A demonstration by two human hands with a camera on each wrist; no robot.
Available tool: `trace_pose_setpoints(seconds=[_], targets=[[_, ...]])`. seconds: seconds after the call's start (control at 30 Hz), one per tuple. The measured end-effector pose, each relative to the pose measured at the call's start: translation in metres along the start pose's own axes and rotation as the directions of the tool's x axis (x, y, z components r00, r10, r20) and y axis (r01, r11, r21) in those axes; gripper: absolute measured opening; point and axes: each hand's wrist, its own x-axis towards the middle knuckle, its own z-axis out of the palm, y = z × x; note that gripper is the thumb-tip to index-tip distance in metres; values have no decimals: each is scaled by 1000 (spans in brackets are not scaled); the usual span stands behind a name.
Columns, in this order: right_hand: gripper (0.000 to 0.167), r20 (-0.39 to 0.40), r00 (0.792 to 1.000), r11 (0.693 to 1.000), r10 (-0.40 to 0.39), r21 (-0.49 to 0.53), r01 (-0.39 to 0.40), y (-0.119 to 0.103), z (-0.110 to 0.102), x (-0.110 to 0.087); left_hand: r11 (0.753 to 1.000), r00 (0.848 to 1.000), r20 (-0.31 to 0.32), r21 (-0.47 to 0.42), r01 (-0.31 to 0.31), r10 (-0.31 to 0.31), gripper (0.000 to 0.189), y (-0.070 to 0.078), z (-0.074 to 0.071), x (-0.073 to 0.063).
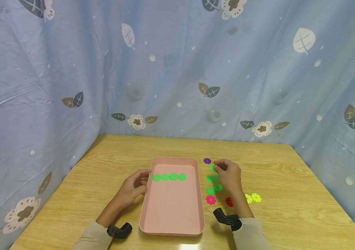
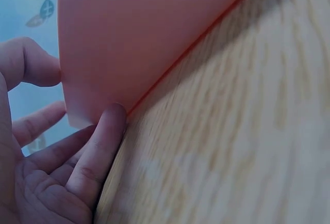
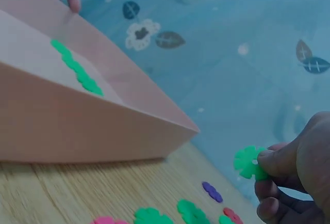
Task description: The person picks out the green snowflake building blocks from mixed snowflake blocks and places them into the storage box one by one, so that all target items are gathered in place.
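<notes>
My right hand pinches a green flower-shaped plastic disc between thumb and fingers, above the table to the right of the pink tray. Inside the tray, a row of several green flower-shaped discs runs across its far part; they lie edge to edge. On the tray's left side rests my left hand, its fingertips touching the outer wall and rim. That wall fills much of the left wrist view.
Right of the tray lie loose green discs, a pink one, a purple one and a red one, partly behind the right forearm. Yellow discs lie farther right. A blue patterned curtain hangs behind the wooden table.
</notes>
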Motion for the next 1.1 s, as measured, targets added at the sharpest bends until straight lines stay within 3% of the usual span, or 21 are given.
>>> trace_pose_setpoints(seconds=[0.2,0.4,0.87,1.1], targets=[[13,48,999,999,-20,37,18,-7,11,-1,1000,1000,10,7,-29,29,59,-3,0,2],[12,123,989,996,-77,46,72,-10,26,-2,1000,1000,6,7,-8,8,60,0,0,1],[9,64,988,987,-143,83,138,-13,39,-3,1000,1000,23,21,-19,19,60,3,-1,-1],[8,131,977,985,-170,33,167,-16,48,-5,1000,1000,22,20,-20,19,60,3,-1,-2]])
